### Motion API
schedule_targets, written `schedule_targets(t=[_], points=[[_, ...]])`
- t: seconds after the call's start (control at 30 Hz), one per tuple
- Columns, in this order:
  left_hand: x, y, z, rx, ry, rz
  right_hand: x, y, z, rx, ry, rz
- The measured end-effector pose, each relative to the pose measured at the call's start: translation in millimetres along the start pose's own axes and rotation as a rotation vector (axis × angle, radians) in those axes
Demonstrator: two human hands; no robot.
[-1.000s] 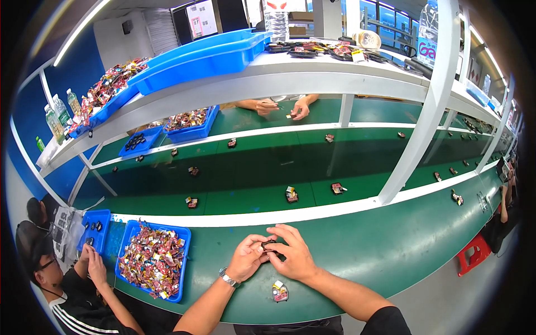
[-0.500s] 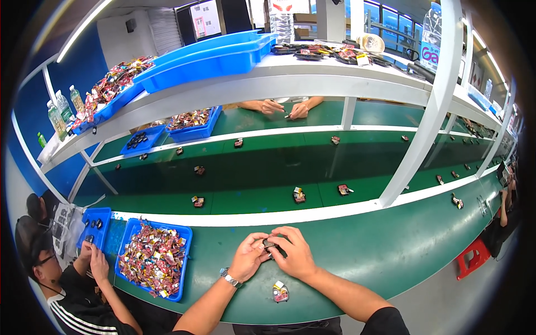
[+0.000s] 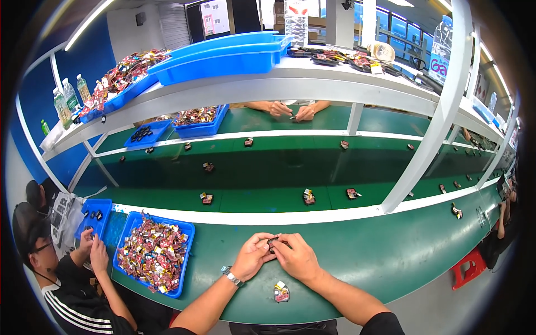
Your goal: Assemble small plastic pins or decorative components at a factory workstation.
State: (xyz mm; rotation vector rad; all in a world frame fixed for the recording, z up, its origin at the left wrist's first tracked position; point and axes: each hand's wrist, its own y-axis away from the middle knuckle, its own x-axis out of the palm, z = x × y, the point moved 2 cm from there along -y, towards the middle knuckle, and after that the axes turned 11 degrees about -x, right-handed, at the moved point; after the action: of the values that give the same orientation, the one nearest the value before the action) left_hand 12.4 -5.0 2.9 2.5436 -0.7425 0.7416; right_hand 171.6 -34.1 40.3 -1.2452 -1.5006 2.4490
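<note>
My left hand [image 3: 253,256] and my right hand [image 3: 295,258] meet over the green bench [image 3: 385,251], fingertips pinched together on a small dark part [image 3: 273,242]. A watch sits on my left wrist. A small wrapped packet [image 3: 281,291] lies on the bench just below my hands, touching neither. A blue tray [image 3: 128,223] heaped with colourful wrapped packets stands to the left of my left hand.
A green conveyor belt [image 3: 257,167] behind the bench carries several small dark parts. A person at lower left works beside a smaller blue tray [image 3: 95,215]. Another person's hands [image 3: 290,110] work across the belt. Shelves above hold blue bins and bottles. A red stool [image 3: 468,268] stands at right.
The parts on the belt have drifted slightly to the right. My hands stay together on the small part, barely shifted.
</note>
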Motion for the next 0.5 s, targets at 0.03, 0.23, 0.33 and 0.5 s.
schedule_targets(t=[0.03,0.23,0.33,0.5], points=[[0.7,0.2,-0.1,-0.003,-0.006,-0.003,0.0,0.3,-0.2,-0.01,0.015,0.005],[-3.9,-1.3,2.6,0.006,0.005,0.001,2.7,-0.7,-0.3,-0.082,0.062,-0.024],[-3.2,-0.4,2.0,0.007,0.004,-0.009,3.7,-0.5,0.6,-0.077,0.067,-0.024],[-6.7,-3.0,6.0,0.005,0.012,-0.001,5.2,1.1,-1.0,-0.058,0.055,-0.048]])
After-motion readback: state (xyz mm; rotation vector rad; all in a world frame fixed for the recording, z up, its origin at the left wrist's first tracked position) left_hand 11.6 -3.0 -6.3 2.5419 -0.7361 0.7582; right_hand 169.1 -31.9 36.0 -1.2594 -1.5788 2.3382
